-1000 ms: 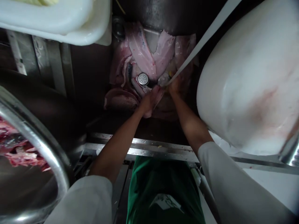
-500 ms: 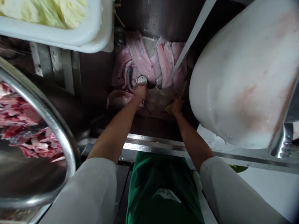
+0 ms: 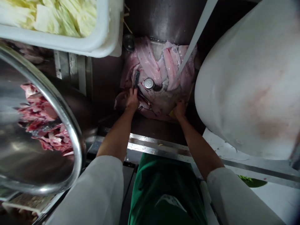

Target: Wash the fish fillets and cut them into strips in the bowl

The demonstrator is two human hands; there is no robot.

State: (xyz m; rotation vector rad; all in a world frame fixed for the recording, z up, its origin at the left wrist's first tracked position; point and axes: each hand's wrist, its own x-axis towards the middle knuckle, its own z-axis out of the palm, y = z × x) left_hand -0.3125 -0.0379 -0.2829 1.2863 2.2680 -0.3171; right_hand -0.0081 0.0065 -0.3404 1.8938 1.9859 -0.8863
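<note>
Pale pink fish fillets point(image 3: 147, 59), some with dark skin, lie spread in the sink, partly in cloudy water. My left hand point(image 3: 132, 99) is at the near left of the pile, its fingers closed at the edge of a fish fillet point(image 3: 120, 100). The fingertips are partly hidden among the fish. A round perforated metal spray head point(image 3: 148, 83) lies on the fish, just beyond that hand and apart from it. At the near right, my right hand point(image 3: 180, 109) is closed on a yellow object point(image 3: 172, 114), mostly covered by the fingers, so its kind is unclear.
A steel bowl point(image 3: 77, 137) with red fish scraps point(image 3: 47, 118) stands at left. White tubs with cut cabbage point(image 3: 61, 18) overhang the back left. A big white container point(image 3: 243, 81) leans in from the right. A pale strip point(image 3: 199, 31) slants down into the sink, whose metal front edge point(image 3: 161, 147) runs before me.
My left hand has left the spray head and moved left and nearer to me, onto the fish. My right hand stays on the yellow object. The whole view has shifted slightly.
</note>
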